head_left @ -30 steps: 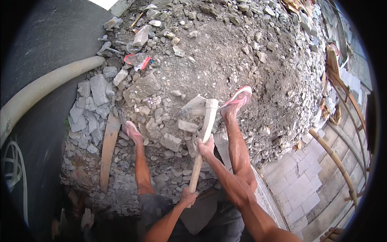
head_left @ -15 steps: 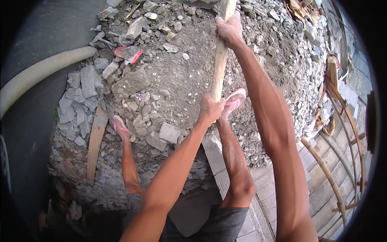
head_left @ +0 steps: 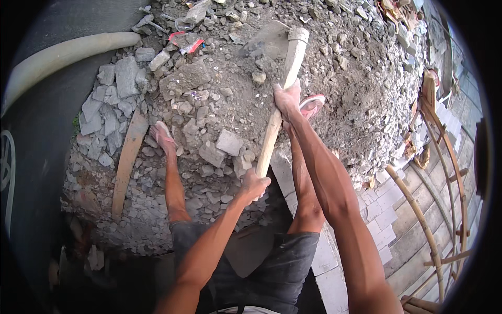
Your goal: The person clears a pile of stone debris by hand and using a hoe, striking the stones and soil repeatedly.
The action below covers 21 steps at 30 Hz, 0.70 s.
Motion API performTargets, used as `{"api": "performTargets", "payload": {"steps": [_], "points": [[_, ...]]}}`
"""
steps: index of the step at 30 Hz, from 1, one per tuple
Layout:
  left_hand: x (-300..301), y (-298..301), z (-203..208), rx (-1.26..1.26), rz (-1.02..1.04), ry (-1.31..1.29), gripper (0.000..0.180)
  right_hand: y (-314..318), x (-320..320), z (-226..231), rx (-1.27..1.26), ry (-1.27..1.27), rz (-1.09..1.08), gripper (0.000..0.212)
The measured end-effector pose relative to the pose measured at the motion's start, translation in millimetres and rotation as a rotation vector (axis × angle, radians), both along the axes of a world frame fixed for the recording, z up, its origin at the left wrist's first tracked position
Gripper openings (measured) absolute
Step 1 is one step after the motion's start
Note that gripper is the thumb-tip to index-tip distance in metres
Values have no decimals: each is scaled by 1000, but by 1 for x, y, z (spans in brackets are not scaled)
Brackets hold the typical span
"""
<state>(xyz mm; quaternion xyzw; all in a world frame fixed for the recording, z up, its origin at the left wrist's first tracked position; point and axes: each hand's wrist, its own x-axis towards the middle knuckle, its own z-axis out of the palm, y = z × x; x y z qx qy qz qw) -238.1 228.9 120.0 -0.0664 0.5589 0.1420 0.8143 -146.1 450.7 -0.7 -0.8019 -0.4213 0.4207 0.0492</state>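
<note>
A hoe with a long pale wooden handle (head_left: 272, 131) and a grey blade (head_left: 269, 39) lies across a heap of rubble (head_left: 219, 104). My left hand (head_left: 254, 184) grips the near end of the handle. Higher up the handle, my right hand (head_left: 286, 99) is wrapped around its middle. The blade rests in the dirt at the top of the heap. My feet in pink sandals (head_left: 312, 104) stand on the broken stones, one on each side of the handle.
A wooden plank (head_left: 127, 162) lies at the left of the heap, beside grey concrete chunks (head_left: 112, 89). A thick pale hose (head_left: 63, 55) curves at upper left. A bamboo ladder (head_left: 434, 209) and paving bricks (head_left: 387, 209) are at the right.
The hoe was raised high half a second ago; now it has swung down and its blade sits in the rubble farther up the heap. Both hands have stayed on the handle.
</note>
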Motion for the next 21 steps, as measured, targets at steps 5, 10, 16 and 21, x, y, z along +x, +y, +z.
{"api": "performTargets", "payload": {"steps": [5, 10, 16, 21], "points": [[-24, -132, 20, -201, -55, -4, 11, -133, -47, 16, -219, -3, 10, 48], [-34, -192, 53, -260, -64, 16, 15, -207, -64, 47, -416, 57, -67, 55], [-1, -60, 6, 345, -274, 221, 19, -45, -13, 89, 164, 114, -26, 59], [58, 174, -61, 848, -79, 393, 27, 193, 49, 107, 509, 230, -155, 40]]}}
